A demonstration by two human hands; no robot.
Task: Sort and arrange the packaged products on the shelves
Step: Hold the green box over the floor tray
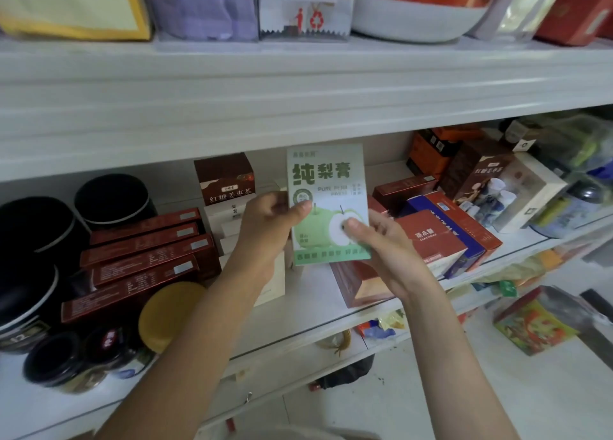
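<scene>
Upright between both hands, the green box (326,204) is held just above the middle shelf (298,310), its printed front facing the camera. The left hand (270,222) pinches its left edge, thumb across the front and fingers curled behind. The right hand (384,240) grips the lower right corner, thumb pressed on the pear picture. Dark red boxes (146,257) lie stacked to the left, black jars (112,197) behind them.

The white shelf (298,317) bears black-lidded canisters (112,197) at far left, a row of dark red boxes (146,260) beside them, and leaning red and blue boxes (447,237) at right.
</scene>
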